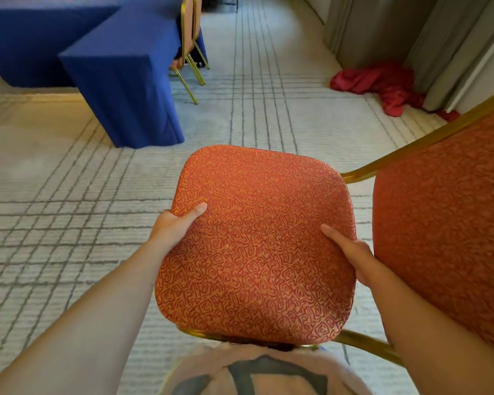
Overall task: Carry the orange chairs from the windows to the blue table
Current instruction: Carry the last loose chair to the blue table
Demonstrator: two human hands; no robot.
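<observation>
Left hand (173,223) and right hand (351,255) are clamping opposite edges of the orange chair (254,246) seat, thumbs on top, so the seat is sitting between the grips, close to the body. Mid-carry, I'd judge: blue table (120,67) is lying well ahead-left across the carpet (69,195), with at least one gold-framed chair (189,44) already standing against it.

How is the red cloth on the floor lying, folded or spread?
Neither: the red cloth lies crumpled in a heap on the carpet.
</observation>
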